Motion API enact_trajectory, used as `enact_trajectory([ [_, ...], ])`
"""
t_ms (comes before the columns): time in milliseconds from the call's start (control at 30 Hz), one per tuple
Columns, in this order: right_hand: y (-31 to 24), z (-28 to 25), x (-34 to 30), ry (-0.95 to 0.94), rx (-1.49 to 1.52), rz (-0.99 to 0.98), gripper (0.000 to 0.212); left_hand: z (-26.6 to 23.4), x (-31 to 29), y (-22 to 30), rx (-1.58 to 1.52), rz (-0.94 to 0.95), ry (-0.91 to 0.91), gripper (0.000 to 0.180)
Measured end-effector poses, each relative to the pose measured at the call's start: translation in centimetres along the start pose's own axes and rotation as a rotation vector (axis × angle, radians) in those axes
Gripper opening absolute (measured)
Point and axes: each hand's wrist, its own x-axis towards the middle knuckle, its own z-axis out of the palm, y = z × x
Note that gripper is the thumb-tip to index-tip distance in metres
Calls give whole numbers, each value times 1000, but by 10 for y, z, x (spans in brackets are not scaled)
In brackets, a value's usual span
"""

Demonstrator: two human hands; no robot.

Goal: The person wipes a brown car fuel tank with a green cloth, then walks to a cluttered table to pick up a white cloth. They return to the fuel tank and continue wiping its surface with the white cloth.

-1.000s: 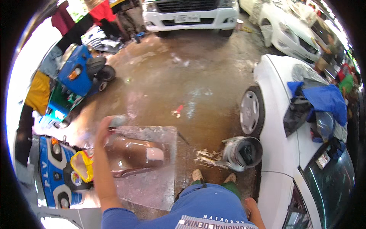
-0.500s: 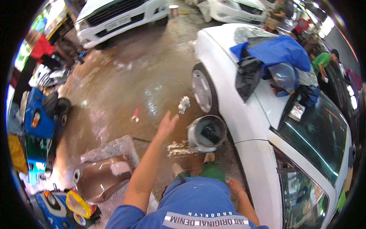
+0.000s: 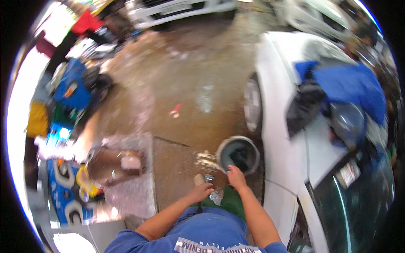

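Observation:
My left hand (image 3: 201,192) is in front of my belly, fingers curled together, blurred. Right at its fingertips shows a crumpled, shiny grey-white thing (image 3: 216,196), seemingly in its grip; the kind is unclear. My right hand (image 3: 237,177) is closed and reaches over the near rim of a grey bucket (image 3: 255,145). Whether it touches the rim or holds something small cannot be seen. Inside the bucket is dark grey liquid with a black thing (image 3: 240,158) in it. One of my feet (image 3: 199,180) shows between my hands and the bucket.
A white car (image 3: 280,126) stands close on the right, a blue cover (image 3: 352,84) on it. At left, a glossy brown panel (image 3: 112,166) lies on a pale sheet (image 3: 145,181). A red-and-white thing (image 3: 175,111) lies on the wet floor (image 3: 168,84). Blue toy-like vehicles line the left.
My left hand has drawn back from its outstretched reach to my belly. My right hand has come up to the bucket. The crumpled grey-white thing no longer shows near the wheel. The view has shifted.

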Motion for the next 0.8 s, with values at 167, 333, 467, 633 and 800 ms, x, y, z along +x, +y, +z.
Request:
enact_trajectory([
  [167,111,56,81,-274,81,214,41,14,-50,-17,-65,-153,258,50],
  [333,133,62,93,-627,-431,326,72,98,-117,-50,-201,-478,270,52],
  [467,155,81,123,-922,-608,370,54,138,-137,-67,-204,-531,285,54],
  [633,197,77,121,-935,-936,297,34,98,-88,-29,-219,-469,238,53],
  [800,125,26,82,-679,-859,208,28,75,-46,2,-177,-212,263,50],
])
